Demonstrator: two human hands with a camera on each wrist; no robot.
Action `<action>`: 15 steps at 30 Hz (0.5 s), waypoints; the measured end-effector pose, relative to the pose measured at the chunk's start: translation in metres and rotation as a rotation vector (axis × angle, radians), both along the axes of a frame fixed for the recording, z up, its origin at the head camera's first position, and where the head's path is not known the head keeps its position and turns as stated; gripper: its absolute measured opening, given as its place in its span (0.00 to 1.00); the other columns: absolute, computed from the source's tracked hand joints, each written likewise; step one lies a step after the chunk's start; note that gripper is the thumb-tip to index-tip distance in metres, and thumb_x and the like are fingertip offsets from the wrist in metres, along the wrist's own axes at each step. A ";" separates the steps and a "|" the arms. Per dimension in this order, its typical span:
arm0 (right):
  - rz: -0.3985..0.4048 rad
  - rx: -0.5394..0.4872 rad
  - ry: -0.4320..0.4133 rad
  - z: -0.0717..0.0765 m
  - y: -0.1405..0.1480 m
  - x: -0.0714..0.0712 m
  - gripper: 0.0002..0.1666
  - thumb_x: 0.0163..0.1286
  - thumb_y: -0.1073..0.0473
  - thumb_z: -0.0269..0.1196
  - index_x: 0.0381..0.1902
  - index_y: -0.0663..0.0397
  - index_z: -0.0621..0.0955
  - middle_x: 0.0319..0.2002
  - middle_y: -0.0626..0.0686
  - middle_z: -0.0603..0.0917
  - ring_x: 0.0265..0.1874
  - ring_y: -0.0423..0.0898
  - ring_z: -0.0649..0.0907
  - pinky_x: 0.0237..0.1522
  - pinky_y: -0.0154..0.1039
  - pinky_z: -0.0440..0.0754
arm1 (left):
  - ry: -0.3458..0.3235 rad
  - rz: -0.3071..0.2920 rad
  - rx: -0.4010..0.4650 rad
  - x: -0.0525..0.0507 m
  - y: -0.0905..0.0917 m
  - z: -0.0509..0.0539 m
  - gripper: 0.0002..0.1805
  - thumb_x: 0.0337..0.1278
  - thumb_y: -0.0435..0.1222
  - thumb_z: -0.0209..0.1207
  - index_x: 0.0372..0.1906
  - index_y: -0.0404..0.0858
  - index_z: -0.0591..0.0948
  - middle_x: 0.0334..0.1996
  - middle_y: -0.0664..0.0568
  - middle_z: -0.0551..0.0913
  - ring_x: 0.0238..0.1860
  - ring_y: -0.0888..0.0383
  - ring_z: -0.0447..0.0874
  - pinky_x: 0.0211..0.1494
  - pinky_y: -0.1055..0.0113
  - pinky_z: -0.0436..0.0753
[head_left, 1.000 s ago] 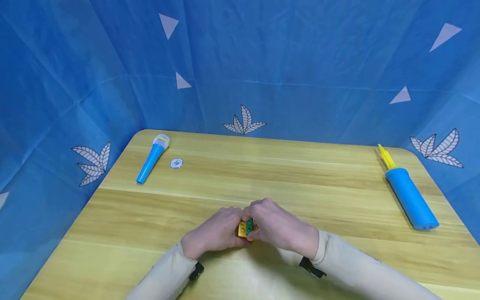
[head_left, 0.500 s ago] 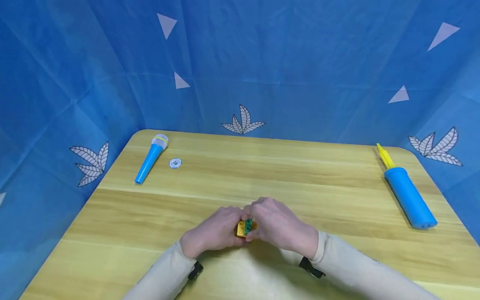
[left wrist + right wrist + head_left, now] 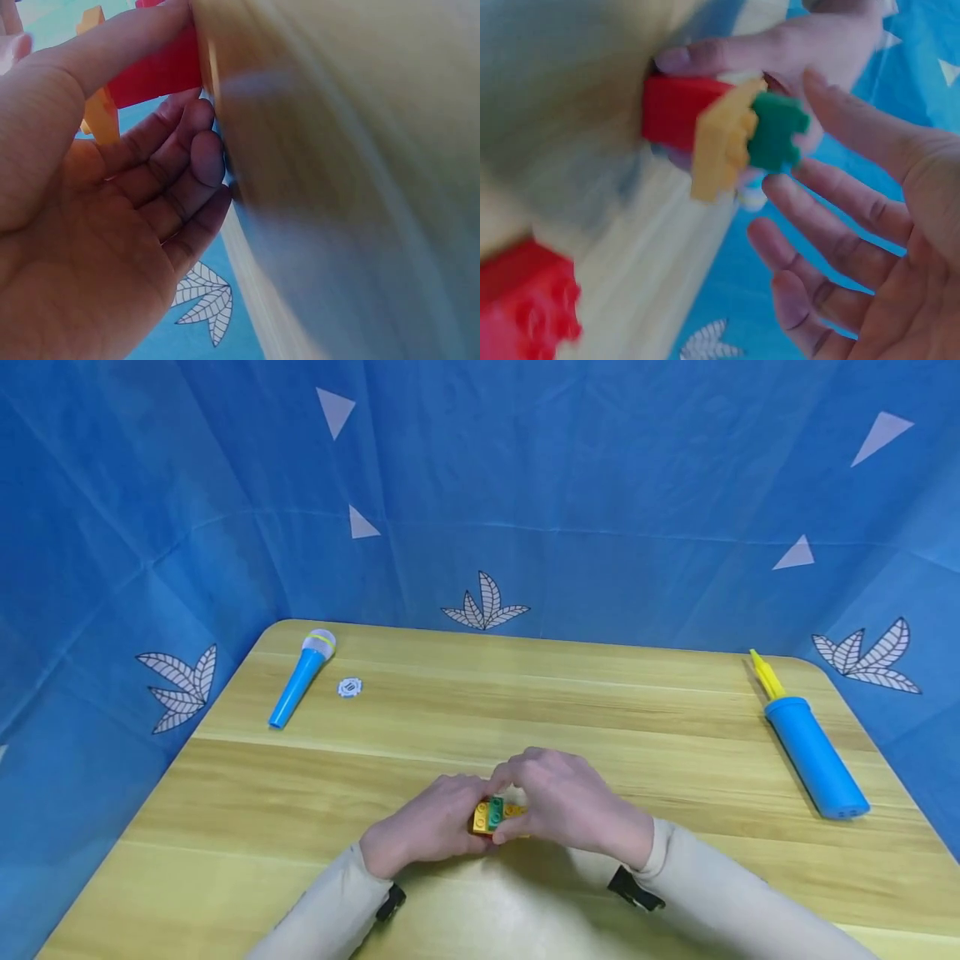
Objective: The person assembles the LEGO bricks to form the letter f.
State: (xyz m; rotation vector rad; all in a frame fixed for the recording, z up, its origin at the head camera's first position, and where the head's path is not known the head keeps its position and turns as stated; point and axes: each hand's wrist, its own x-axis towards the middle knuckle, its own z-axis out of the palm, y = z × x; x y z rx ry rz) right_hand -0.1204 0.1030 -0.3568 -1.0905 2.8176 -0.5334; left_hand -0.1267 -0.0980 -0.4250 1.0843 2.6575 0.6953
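Note:
A small stack of toy building bricks stands on the table between the hands. Its red brick (image 3: pixel 679 112) is at the bottom, a flat yellow piece (image 3: pixel 718 142) lies across it, and a green studded brick (image 3: pixel 496 812) sits on top. My left hand (image 3: pixel 431 818) grips the red brick low down, thumb on one side and fingers on the other. Over the stack's right end, my right hand (image 3: pixel 566 797) has its fingers spread; in the right wrist view thumb and fingertips stand just off the green brick. Another red brick (image 3: pixel 529 307) shows at that view's lower left.
A blue toy microphone (image 3: pixel 300 681) lies at the back left, with a poker chip (image 3: pixel 349 687) beside it. A blue hand pump (image 3: pixel 816 760) with a yellow nozzle lies along the right side. Blue cloth (image 3: pixel 637 485) hangs behind the wooden table (image 3: pixel 600 693).
My right hand has eased off the green brick and shifted slightly right and up, uncovering more of the yellow piece. The left hand keeps its grip in the same place.

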 end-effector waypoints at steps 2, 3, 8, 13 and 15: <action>-0.027 -0.015 0.006 0.005 0.010 -0.004 0.28 0.47 0.42 0.79 0.45 0.45 0.86 0.43 0.43 0.86 0.44 0.45 0.83 0.38 0.44 0.81 | 0.012 0.011 -0.016 -0.002 0.001 0.002 0.22 0.47 0.45 0.74 0.45 0.44 0.78 0.31 0.65 0.75 0.33 0.64 0.72 0.47 0.61 0.74; -0.043 -0.014 0.015 0.007 0.015 -0.006 0.29 0.47 0.42 0.79 0.46 0.45 0.86 0.44 0.44 0.86 0.44 0.46 0.83 0.37 0.43 0.81 | 0.017 0.017 -0.021 -0.002 0.001 0.003 0.22 0.46 0.45 0.74 0.43 0.43 0.78 0.30 0.65 0.74 0.32 0.64 0.72 0.46 0.62 0.74; -0.150 0.070 0.010 0.006 0.043 -0.008 0.31 0.46 0.45 0.80 0.48 0.49 0.85 0.45 0.46 0.85 0.40 0.47 0.83 0.30 0.41 0.79 | 0.018 0.029 -0.051 -0.001 0.002 0.003 0.20 0.45 0.47 0.75 0.35 0.44 0.76 0.28 0.65 0.72 0.30 0.64 0.70 0.41 0.64 0.73; -0.233 0.177 -0.063 -0.005 0.059 0.000 0.35 0.45 0.48 0.81 0.50 0.54 0.83 0.46 0.50 0.84 0.35 0.47 0.82 0.32 0.45 0.80 | 0.025 0.031 -0.050 0.001 0.002 0.001 0.20 0.44 0.47 0.75 0.34 0.44 0.76 0.28 0.66 0.71 0.31 0.65 0.70 0.44 0.63 0.74; -0.252 0.189 -0.089 -0.010 0.063 0.002 0.35 0.44 0.49 0.81 0.50 0.56 0.83 0.44 0.51 0.83 0.32 0.45 0.80 0.33 0.45 0.79 | 0.028 0.033 -0.043 0.000 0.003 0.001 0.20 0.43 0.47 0.75 0.34 0.44 0.76 0.28 0.66 0.71 0.31 0.65 0.70 0.45 0.63 0.74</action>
